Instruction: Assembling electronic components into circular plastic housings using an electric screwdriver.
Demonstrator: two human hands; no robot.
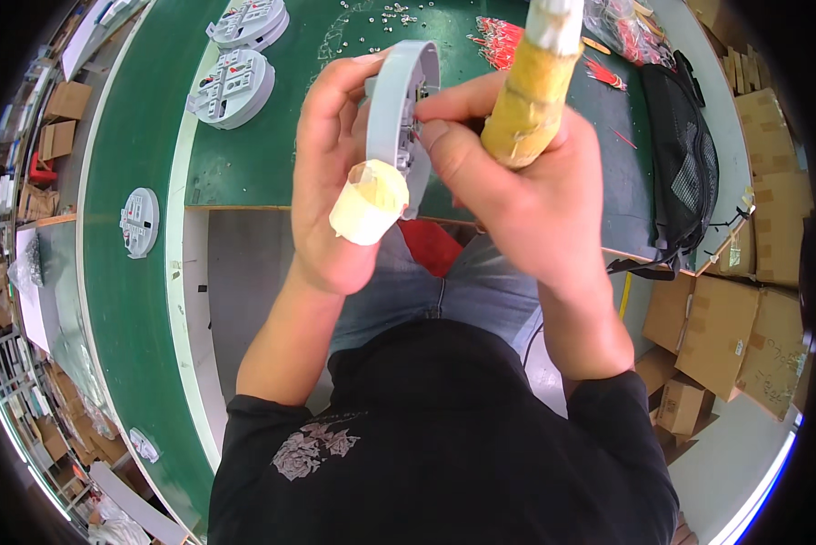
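My left hand (326, 173) holds a round grey plastic housing (392, 104) on edge, fingers behind it. A band of cream tape (369, 202) sits at my left thumb. Inside the housing small metal parts show, seen edge-on. My right hand (544, 191) has its thumb and index finger pinched against that inner side; whatever is between the tips is too small to make out. A thick handle wrapped in yellow tape (528, 100), pale at its upper end, lies in the crook of my right hand and hides part of the fingers.
Similar grey housings (233, 88) stand at the left, others along a green bench (108, 300). Small metal pieces (392, 16) and red-wired bundles (501, 41) lie on the green table (244, 173). A black bag (685, 173) rests at the right edge, beside cardboard boxes (717, 331).
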